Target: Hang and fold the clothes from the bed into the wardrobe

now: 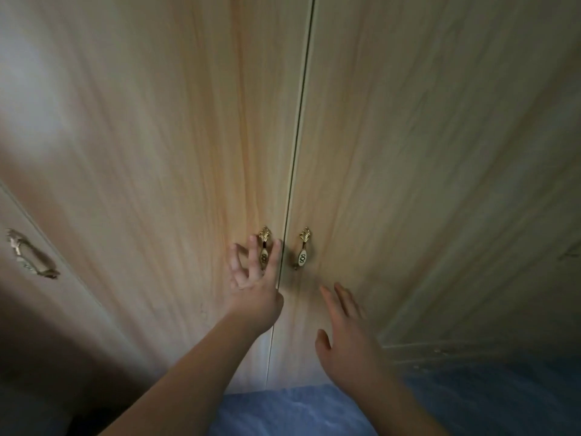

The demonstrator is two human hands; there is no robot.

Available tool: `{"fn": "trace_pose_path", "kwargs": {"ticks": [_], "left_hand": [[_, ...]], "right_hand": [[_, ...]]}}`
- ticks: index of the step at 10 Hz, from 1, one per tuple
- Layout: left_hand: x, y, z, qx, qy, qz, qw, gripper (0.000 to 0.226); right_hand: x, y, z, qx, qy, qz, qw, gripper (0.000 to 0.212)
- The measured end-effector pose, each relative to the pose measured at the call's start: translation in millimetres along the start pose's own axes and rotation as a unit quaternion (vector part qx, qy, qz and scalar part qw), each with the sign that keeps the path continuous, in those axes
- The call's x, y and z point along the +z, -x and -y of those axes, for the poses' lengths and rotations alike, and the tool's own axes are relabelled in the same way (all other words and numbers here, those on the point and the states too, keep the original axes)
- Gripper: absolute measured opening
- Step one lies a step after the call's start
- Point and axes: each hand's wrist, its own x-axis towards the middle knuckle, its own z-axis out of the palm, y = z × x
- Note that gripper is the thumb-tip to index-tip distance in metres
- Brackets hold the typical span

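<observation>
Pale wood-grain wardrobe [188,152], two doors shut, a dark seam between them. Gilt handles: left door handle [264,248], right door handle [303,250], just beside the seam. We hold our left hand [251,278] at the left handle, fingers spread around it and gripping nothing firmly that we can tell. Our right hand [349,338] hovers below the right handle, fingers apart, empty. Blue bed cover [314,410] lies at the bottom edge; no clothes in view. A third handle [30,254] sits far left.

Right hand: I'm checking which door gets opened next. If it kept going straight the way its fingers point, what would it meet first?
Probably the right door panel just below its gold handle. The open right hand points up toward that handle, but depth is unclear.
</observation>
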Motion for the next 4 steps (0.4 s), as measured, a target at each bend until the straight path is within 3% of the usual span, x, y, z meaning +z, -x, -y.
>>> {"fn": "trace_pose_path", "kwargs": {"ticks": [2,4], "left_hand": [[-9,6,-1,0.002,0.022,0.017,1.0,0.094],[-42,72,-13,-0.033,0.07,0.003,0.997,0.079]], "right_hand": [[-8,38,-2,0.03,0.004,0.001,1.0,0.072],[-30,97,-5,-0.014,0.017,-0.043,0.999,0.073]]}}
